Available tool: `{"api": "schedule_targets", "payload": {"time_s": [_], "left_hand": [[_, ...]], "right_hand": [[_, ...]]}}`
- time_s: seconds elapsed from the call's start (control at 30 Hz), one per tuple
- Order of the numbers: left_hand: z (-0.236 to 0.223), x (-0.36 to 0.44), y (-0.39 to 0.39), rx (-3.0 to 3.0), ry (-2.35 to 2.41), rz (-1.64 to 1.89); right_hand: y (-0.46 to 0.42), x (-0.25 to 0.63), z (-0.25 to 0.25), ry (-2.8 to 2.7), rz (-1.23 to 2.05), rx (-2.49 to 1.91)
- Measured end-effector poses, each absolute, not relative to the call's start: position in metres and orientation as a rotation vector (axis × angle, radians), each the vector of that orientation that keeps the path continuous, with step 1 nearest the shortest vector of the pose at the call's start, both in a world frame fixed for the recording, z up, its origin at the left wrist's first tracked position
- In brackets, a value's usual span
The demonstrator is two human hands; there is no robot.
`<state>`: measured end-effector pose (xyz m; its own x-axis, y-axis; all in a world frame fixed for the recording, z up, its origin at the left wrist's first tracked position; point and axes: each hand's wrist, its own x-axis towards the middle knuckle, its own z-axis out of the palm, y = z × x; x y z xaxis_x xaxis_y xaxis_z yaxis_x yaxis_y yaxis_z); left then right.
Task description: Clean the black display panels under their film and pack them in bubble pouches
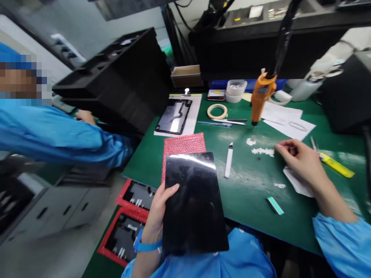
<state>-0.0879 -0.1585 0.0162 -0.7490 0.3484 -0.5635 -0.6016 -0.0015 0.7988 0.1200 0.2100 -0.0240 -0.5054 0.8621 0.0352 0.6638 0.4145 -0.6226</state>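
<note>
My left hand (158, 210) grips the left edge of a glossy black tablet panel (194, 204), thumb on its face, holding it tilted over the green mat's (249, 193) front edge and my lap. A red bubble-wrap sheet (183, 146) lies on the mat just behind the panel. My right hand (301, 162) rests on the mat at the right, fingers curled over a small item I cannot make out, beside white paper scraps (262, 151). A white stick tool (228, 161) lies between the two hands.
An orange electric screwdriver (261, 96) hangs over the mat's back. Tape roll (217, 111), pens (222, 122), papers (286, 119), a yellow cutter (336, 165) and a teal strip (275, 205) lie about. Another panel (174, 117) lies on white paper. Black trays (121, 81) stand left; a co-worker's blue sleeve (58, 135) reaches in.
</note>
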Motion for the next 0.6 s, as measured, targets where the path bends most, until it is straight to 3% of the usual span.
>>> {"api": "schedule_targets", "payload": {"time_s": [0.2,0.37,0.43,0.5,0.6], "left_hand": [[0.036,-0.131,-0.170,-0.045,1.892,1.916],[0.076,-0.156,-0.175,0.285,2.130,1.778],[0.093,-0.163,-0.173,0.713,2.380,1.481],[0.107,-0.169,-0.169,1.198,2.630,0.946],[0.126,-0.176,-0.159,1.352,2.736,0.546]], "right_hand": [[0.204,0.108,-0.014,-2.303,0.776,-1.415],[0.204,0.106,-0.008,-2.331,0.804,-1.459],[0.205,0.107,-0.008,-2.354,0.803,-1.455],[0.205,0.106,-0.011,-2.350,0.778,-1.443],[0.207,0.106,-0.018,-2.321,0.760,-1.384]]}}
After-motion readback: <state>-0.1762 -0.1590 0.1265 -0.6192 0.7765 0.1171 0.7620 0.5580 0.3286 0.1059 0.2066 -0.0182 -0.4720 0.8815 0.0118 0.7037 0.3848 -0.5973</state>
